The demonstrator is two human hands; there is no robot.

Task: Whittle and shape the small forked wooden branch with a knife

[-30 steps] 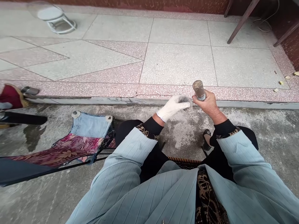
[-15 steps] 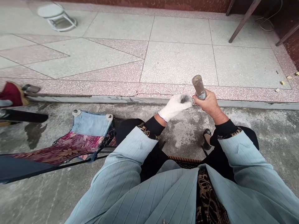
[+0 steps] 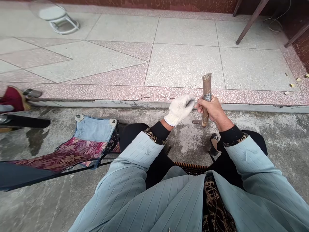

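Observation:
My right hand (image 3: 212, 108), bare, is closed around a short wooden stick (image 3: 207, 84) held nearly upright. Several turns of grey metal wire (image 3: 207, 97) circle the stick at its middle, just above my thumb. To the left, my left hand (image 3: 180, 109) wears a white knitted glove. Its fingers are pinched close to my right fingertips, on what looks like a thin end of the wire. Part of that pinch is hidden by the glove. Behind the stick's lower end shows a flat brown piece (image 3: 196, 122); I cannot tell whether it joins the stick.
A folding chair (image 3: 94, 129) with denim and floral cloth stands at my left. A tiled step (image 3: 183, 67) runs across in front. On it are a white stool (image 3: 54, 14) and, far right, wooden legs (image 3: 252, 22). Another person's red shoe (image 3: 13, 98) is at far left.
The stick has swung from pointing toward me to nearly upright, so its length and lower end now show. My gloved hand has shifted slightly left and turned, its fingers closed tighter.

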